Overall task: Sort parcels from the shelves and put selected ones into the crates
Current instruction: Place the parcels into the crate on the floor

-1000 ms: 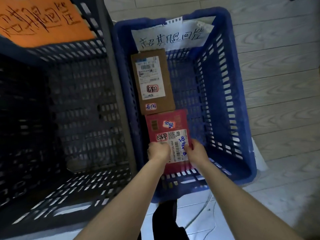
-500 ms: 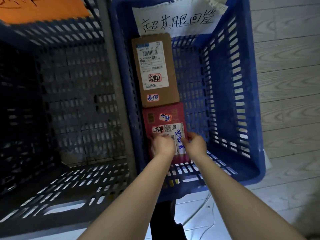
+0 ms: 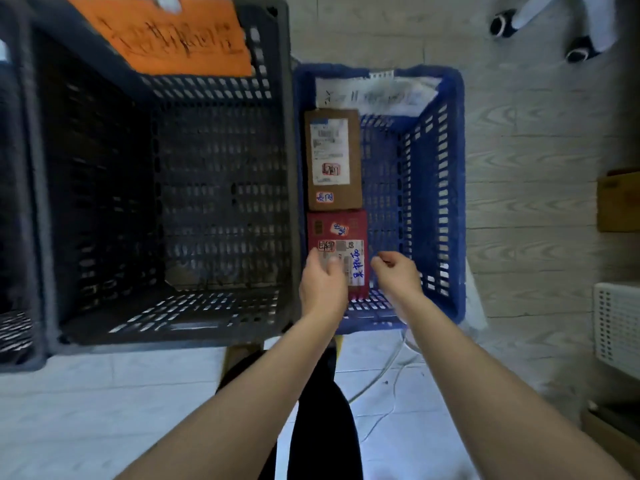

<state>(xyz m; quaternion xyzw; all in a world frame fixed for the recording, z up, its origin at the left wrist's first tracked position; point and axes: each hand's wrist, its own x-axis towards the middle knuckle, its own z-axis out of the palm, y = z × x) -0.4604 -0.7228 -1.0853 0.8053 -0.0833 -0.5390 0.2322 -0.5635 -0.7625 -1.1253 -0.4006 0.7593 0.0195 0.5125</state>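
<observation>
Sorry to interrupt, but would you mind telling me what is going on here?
A person is sorting parcels into floor crates. A red parcel lies flat in the blue crate, next to a brown cardboard parcel. The left hand hangs over the red parcel's near end, the right hand beside it, loosely curled; neither grips anything.

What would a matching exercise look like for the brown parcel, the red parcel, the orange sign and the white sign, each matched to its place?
Things:
1 brown cardboard parcel
2 red parcel
3 orange sign
4 white sign

Places:
A far wall of the dark grey crate
B near end of the blue crate
C far wall of the blue crate
D far end of the blue crate's floor

Pairs: 1-D, 2-B, 3-A, 4-C
</observation>
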